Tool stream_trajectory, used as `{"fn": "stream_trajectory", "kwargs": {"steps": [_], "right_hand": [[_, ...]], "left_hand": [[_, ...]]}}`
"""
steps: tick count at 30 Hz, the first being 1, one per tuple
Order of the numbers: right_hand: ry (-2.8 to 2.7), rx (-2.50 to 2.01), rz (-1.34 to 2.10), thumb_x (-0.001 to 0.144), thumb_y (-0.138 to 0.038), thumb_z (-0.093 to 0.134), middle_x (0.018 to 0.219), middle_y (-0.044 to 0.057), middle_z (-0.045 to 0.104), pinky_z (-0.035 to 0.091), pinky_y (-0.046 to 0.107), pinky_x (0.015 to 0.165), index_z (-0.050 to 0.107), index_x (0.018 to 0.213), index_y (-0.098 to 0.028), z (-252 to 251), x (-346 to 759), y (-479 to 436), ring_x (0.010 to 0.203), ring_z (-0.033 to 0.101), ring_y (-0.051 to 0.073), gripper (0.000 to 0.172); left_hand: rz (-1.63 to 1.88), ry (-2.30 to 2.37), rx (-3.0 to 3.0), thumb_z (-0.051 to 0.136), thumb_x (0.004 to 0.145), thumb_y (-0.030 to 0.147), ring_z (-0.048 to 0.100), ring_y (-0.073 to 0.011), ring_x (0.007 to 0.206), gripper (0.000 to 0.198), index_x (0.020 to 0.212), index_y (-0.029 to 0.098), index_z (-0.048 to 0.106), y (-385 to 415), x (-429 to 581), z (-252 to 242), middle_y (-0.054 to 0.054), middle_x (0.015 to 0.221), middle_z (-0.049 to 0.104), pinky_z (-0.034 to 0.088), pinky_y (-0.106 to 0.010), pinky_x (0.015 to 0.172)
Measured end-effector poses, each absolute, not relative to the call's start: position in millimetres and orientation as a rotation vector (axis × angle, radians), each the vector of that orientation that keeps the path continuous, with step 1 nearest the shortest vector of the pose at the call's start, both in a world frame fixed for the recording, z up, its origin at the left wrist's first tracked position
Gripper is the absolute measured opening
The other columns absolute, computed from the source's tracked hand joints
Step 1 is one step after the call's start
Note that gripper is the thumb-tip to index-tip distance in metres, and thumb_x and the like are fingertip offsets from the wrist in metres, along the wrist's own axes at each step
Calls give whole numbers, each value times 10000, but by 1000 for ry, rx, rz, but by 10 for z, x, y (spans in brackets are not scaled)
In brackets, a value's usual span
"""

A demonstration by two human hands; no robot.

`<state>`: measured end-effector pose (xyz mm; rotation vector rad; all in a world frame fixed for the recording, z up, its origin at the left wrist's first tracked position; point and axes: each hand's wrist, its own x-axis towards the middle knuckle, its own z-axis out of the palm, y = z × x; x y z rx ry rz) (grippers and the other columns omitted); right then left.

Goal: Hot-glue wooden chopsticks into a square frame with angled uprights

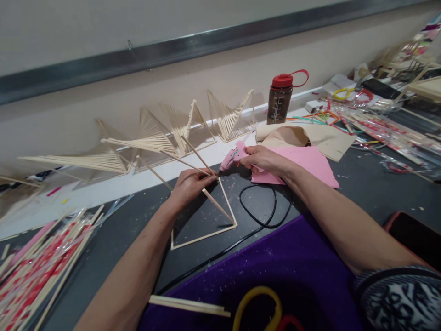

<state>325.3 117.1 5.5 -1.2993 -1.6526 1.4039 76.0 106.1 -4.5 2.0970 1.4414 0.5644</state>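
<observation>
My right hand (263,157) is wrapped round a pink hot glue gun (232,156), its nozzle pointing down-left at the far corner of a square wooden stick frame (203,238). At that same corner my left hand (190,185) pinches a thin wooden stick (196,156) that slants upward. The nozzle tip is close to the left fingertips; whether it touches the wood I cannot tell. Another stick (217,204) rises from the frame's near right corner. One more stick (154,173) leans up beyond the left hand. The frame lies on the dark table, its left side partly hidden by my arm.
Several twisted stick models (230,115) line the wall. A bottle (278,99) with a red lid stands behind pink sheets (303,163). A black cord (241,239) loops beside the frame. Yellow-handled scissors (257,294) and loose sticks (189,305) lie on purple cloth. Packaged sticks (51,262) lie left.
</observation>
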Motion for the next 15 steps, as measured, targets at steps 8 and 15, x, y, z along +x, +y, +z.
{"fn": "stream_trajectory", "kwargs": {"steps": [8,15], "right_hand": [[-1603,-1316,1440,774,-119,549,507,-51,450,226,228,361,464,742,-184,103,3209,1128,381,372,68,112],[-1531,-1286,1455,796,-133,562,516,-48,481,225,205,358,462,703,-171,74,3215,1153,364,386,49,142]], "left_hand": [[578,1410,2100,573,782,468,652,-193,848,342,881,192,748,1061,768,-38,-33,917,732,489,-245,769],[564,1413,2094,576,782,484,648,-191,827,366,902,181,743,1066,758,-41,-36,906,729,485,-253,765]]}}
